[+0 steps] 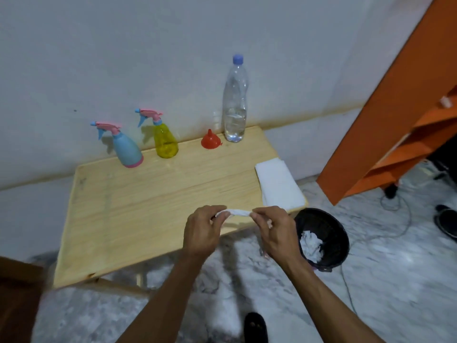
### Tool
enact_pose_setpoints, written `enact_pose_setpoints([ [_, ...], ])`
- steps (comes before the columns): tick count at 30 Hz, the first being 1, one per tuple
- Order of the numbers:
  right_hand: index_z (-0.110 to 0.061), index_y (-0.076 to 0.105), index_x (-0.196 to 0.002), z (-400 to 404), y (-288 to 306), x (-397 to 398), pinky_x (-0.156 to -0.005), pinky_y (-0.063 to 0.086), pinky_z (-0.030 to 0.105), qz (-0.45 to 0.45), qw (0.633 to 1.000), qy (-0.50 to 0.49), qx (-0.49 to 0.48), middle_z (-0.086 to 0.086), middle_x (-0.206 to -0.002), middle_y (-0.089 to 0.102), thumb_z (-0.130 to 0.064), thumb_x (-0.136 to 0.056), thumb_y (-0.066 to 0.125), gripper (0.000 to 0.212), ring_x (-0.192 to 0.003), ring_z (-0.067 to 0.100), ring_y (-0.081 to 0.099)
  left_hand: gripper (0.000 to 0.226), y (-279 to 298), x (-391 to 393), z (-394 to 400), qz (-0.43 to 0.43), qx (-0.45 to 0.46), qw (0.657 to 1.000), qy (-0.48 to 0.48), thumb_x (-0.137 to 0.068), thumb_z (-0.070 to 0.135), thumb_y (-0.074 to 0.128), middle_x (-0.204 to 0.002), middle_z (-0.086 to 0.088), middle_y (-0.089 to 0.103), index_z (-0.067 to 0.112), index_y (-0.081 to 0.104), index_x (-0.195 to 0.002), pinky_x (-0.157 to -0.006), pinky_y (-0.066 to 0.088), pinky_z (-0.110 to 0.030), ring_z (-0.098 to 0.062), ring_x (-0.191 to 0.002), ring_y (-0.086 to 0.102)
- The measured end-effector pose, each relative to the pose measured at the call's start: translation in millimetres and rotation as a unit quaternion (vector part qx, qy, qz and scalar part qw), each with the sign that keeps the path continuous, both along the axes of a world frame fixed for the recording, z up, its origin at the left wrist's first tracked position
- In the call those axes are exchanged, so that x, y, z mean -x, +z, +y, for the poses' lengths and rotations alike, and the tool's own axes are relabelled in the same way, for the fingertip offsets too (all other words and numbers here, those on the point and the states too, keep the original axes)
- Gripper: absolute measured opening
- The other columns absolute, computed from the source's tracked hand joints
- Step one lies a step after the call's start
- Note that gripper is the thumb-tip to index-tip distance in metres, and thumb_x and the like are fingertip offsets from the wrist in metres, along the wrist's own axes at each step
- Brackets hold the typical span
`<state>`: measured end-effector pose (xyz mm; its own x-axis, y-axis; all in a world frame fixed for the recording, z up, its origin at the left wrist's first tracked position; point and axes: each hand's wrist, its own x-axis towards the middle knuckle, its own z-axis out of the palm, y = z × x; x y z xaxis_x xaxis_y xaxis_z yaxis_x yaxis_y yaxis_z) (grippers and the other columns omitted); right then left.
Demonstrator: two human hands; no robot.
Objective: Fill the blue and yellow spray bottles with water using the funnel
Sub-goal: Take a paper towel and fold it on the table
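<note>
Both hands sit low centre of the frame, over the near edge of the wooden table (153, 206). Left hand (201, 232) and right hand (275, 233) each pinch one end of a twisted white tissue (237, 212), fingers curled round it, the strip stretched between them. Task items are lined up along the table's far edge against the wall, all upright and untouched: blue spray bottle (127, 149) at centre-left with pink trigger head and pink base, yellow spray bottle (165, 141) just right of it with the same kind of pink trigger head, both heads on. Red funnel (210, 141) stands mouth-down, spout up, further right, apart from the yellow bottle. Clear water bottle (235, 102) with a blue cap is just beside the funnel at upper centre, cap on, water filling only the lower part. Folded white cloth (278, 185) lies at the table's right edge. Black bin (324, 237) sits on the marble floor right of the hands, below that table corner, with crumpled white paper inside. Orange shelf unit (395, 115) leans across the upper right of the frame. Cables trail on the floor at right. Dark shoe (256, 328) at bottom centre.
</note>
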<state>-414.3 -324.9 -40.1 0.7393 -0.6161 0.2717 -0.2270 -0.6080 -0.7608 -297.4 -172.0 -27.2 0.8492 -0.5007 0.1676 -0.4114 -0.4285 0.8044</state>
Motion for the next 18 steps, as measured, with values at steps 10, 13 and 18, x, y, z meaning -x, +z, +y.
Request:
enact_pose_setpoints([
  [10, -0.014, 0.074, -0.087, -8.3, 51.0, 98.9, -0.073, 0.034, 0.027, -0.024, 0.98, -0.195, 0.026, -0.003, -0.083, 0.064, -0.028, -0.096, 0.065, 0.019, -0.083, 0.019, 0.055, 0.012, 56.7, 64.2, -66.2, -0.049, -0.013, 0.986, -0.161, -0.093, 0.028, 0.066, -0.092, 0.004, 0.072, 0.022, 0.076, -0.095, -0.076, 0.051, -0.04, -0.02, -0.086, 0.063],
  [13, -0.016, 0.071, -0.082, -24.1, 46.9, 132.9, -0.073, 0.038, 0.033, 0.006, 0.968, -0.248, 0.025, -0.008, -0.079, 0.057, -0.024, -0.095, 0.067, 0.016, -0.081, 0.02, 0.052, 0.015, 54.7, 92.2, -96.6, -0.053, -0.045, 0.974, -0.216, -0.095, 0.03, 0.062, -0.093, 0.003, 0.07, 0.022, 0.075, -0.095, -0.075, 0.05, -0.037, -0.021, -0.087, 0.062],
  [18, -0.011, 0.072, -0.082, -56.3, 33.2, 171.4, -0.078, 0.046, 0.037, 0.036, 0.944, -0.328, -0.008, 0.002, -0.092, 0.065, -0.023, -0.092, 0.066, 0.017, -0.093, 0.02, 0.051, 0.015, 43.1, 138.3, -148.3, -0.04, -0.08, 0.96, -0.264, -0.095, 0.023, 0.063, -0.092, 0.0, 0.071, 0.016, 0.076, -0.097, -0.071, 0.044, -0.031, -0.016, -0.08, 0.057],
])
